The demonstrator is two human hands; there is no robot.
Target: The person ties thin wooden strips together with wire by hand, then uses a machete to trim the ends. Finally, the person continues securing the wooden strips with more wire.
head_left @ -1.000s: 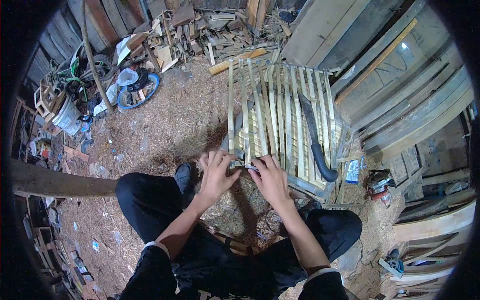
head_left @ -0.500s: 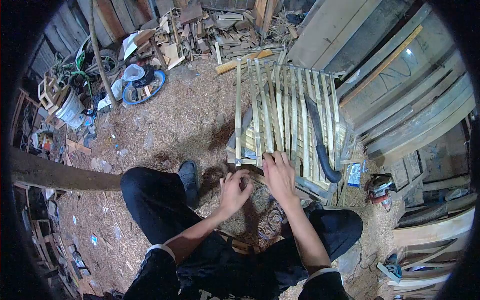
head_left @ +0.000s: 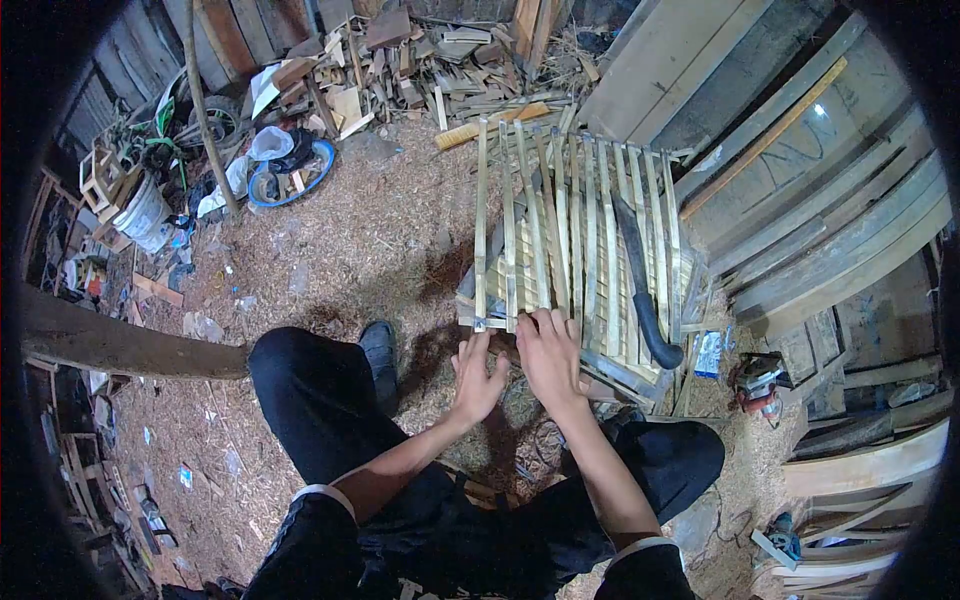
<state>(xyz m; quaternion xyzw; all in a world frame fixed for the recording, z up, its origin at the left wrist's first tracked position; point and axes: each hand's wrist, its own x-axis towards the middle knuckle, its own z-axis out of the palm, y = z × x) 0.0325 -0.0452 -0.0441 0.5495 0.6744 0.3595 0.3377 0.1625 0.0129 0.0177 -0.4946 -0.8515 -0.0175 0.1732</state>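
Long pale wooden slats [head_left: 482, 220] lie side by side, slightly fanned, over a stack of more slats in front of me. My right hand [head_left: 550, 362] is at their near ends, fingers apart and bent over the tips of several slats. Just short of the leftmost slat's end is my left hand [head_left: 477, 385], with fingers stretched forward and the thumb held away. Across the right part of the slats lies a machete-like tool with a dark curved handle [head_left: 652, 325]. The undersides of my right fingers are hidden.
Wood shavings [head_left: 330, 260] cover the floor. Scrap wood [head_left: 400, 60] is heaped at the back, and a blue-rimmed basin [head_left: 322, 178] stands at the left. Boards [head_left: 870, 455] lean along the right side, near a red power tool [head_left: 762, 395]. A beam [head_left: 130, 345] juts in beside my knee.
My left hand has reached forward and its curled fingers have straightened. The near end of the second slat has shifted slightly left. My right hand has moved slightly left and spread over the slat ends.
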